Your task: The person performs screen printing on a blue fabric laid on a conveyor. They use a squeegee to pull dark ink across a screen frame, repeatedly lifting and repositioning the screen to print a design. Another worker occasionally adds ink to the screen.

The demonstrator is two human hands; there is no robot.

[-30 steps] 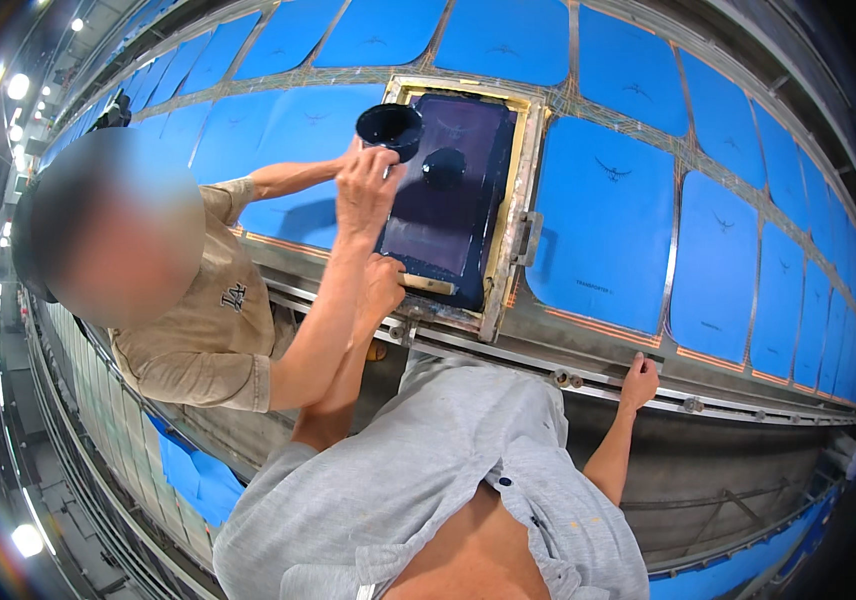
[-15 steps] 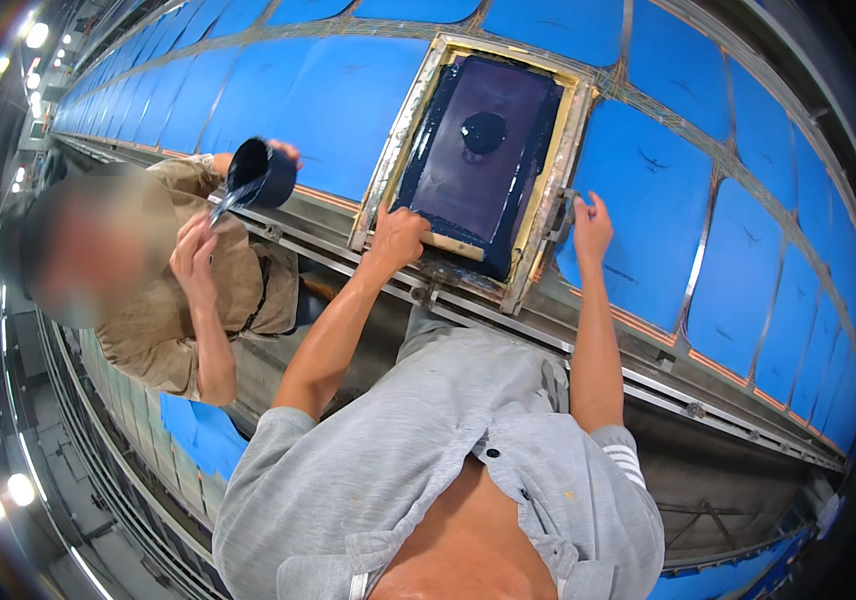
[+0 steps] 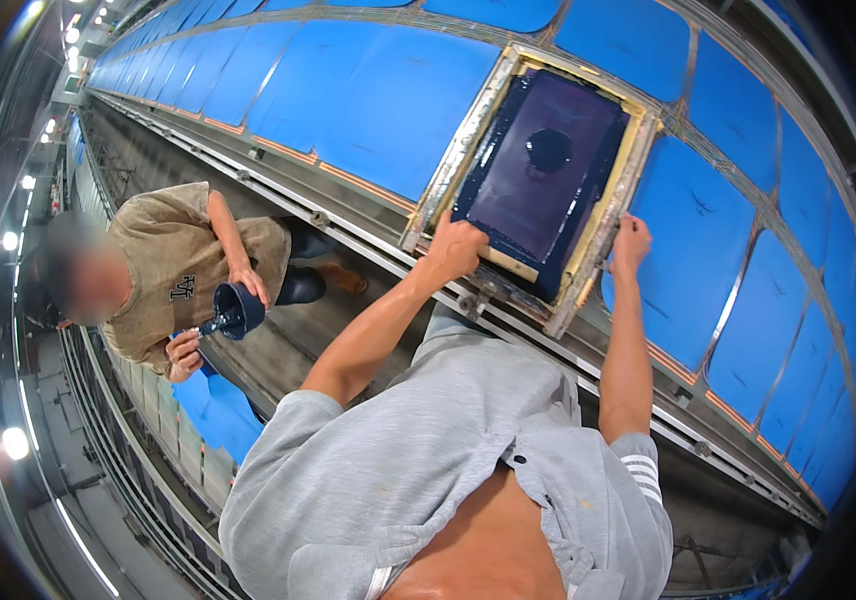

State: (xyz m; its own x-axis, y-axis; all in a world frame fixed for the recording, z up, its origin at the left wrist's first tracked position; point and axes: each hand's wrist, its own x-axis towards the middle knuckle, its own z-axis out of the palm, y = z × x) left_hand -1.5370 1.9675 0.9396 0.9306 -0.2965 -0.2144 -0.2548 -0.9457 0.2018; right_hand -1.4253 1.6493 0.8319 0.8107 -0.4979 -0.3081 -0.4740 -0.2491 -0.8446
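Note:
A screen-printing frame [image 3: 638, 150] lies on the long table in front of me, slanted. Its mesh [image 3: 538, 200] is purple, bordered with wet dark-blue ink, and a round dark blob of ink [image 3: 549, 150] sits on the upper middle. My left hand [image 3: 458, 248] is closed on the frame's near left corner, beside a pale wooden strip [image 3: 508, 263]. At the frame's right side, my right hand [image 3: 632, 243] has its fingers curled against the edge. What lies under those fingers is partly hidden.
Blue sheets [image 3: 368, 100] cover the table in rows on both sides of the frame. A metal rail [image 3: 358, 240] runs along its near edge. To my left a co-worker in a brown shirt [image 3: 163, 250] holds a dark ink pot [image 3: 238, 311] and a stirring tool.
My right hand's fingers have closed in at the frame's right edge, while my left hand keeps its grip. The co-worker has lowered the pot away from the table. My view has shifted.

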